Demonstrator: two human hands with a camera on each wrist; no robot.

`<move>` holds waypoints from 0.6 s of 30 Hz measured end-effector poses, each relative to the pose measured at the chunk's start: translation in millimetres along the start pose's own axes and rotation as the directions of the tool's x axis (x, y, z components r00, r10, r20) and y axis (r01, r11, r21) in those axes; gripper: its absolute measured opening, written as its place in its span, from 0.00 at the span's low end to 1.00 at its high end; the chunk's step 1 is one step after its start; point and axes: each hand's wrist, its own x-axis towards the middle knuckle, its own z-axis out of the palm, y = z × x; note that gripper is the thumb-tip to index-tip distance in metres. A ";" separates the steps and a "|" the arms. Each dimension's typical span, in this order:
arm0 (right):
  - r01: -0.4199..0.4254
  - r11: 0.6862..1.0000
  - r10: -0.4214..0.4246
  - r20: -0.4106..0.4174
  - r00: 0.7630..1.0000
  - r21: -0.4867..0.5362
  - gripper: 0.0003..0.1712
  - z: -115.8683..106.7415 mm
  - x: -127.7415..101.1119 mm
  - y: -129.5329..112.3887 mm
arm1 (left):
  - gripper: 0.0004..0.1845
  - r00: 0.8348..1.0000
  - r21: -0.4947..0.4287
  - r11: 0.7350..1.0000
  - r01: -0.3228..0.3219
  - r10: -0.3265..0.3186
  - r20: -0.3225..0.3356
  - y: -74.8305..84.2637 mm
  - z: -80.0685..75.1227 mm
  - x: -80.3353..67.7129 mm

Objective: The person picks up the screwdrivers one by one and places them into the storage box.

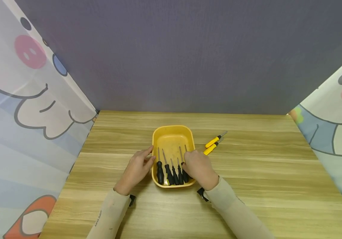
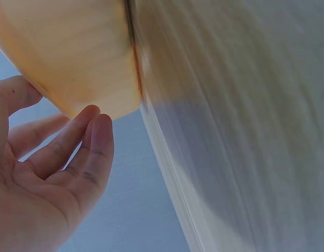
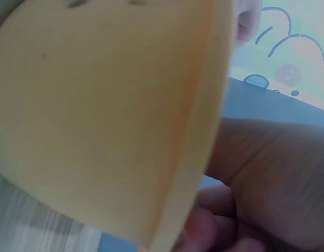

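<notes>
Tray (image 1: 173, 136) between both flanking hands

A tray (image 1: 173, 132) is sitting on the wooden table (image 1: 263, 186), midway between its left and right edges and nearer the back edge than the front. Five screwdrivers (image 1: 169, 171) are lying side by side in the tray's front half, handles toward the front edge, shafts pointing back. Two more screwdrivers (image 1: 214, 143) are lying on the table just right of the tray, close together. The left hand (image 1: 136, 169) is resting against the tray's left wall; the right hand (image 1: 199, 167) is lying over its front right corner.
</notes>
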 end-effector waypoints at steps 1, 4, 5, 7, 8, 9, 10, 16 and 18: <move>-0.001 1.000 0.001 0.001 1.000 0.006 0.20 -0.1 -0.2 0.2 | 0.25 1.000 -0.003 1.000 0.003 -0.003 0.002 0.0 0.1 0.1; 0.003 1.000 -0.003 -0.007 1.000 0.024 0.19 -1.1 -0.5 1.0 | 0.25 1.000 -0.007 1.000 0.009 -0.009 0.005 0.3 0.0 0.1; 0.005 0.999 -0.005 -0.012 1.000 0.031 0.19 -1.6 -0.6 1.4 | 0.25 1.000 -0.008 1.000 0.011 -0.010 0.005 0.6 0.0 0.0; 0.011 0.999 -0.010 -0.015 1.000 0.048 0.19 -2.6 -1.0 2.3 | 0.25 1.000 -0.009 1.000 0.013 -0.013 0.005 0.9 -0.3 -0.2; 0.015 0.998 -0.014 -0.018 1.000 0.055 0.19 -3.2 -1.0 2.8 | 0.25 1.000 -0.010 1.000 0.013 -0.013 0.005 0.9 -0.3 -0.4; 0.022 0.998 -0.021 -0.023 1.000 0.062 0.19 -3.7 -1.1 3.5 | 0.25 1.000 -0.011 1.000 0.013 -0.013 0.004 0.9 -0.4 -0.6; 0.030 0.997 -0.028 -0.032 0.999 0.069 0.19 -4.6 -1.1 4.3 | 0.25 1.000 -0.011 1.000 0.012 -0.012 0.003 0.8 -0.4 -0.8; 0.031 0.994 -0.022 -0.082 0.996 0.108 0.15 -13.9 2.8 15.4 | 0.25 1.000 -0.008 1.000 0.000 0.000 -0.002 0.0 0.6 -0.9; 0.011 0.993 -0.001 -0.087 0.996 0.117 0.14 -18.5 5.4 21.7 | 0.25 1.000 -0.003 1.000 -0.001 0.001 -0.004 0.1 0.7 -1.2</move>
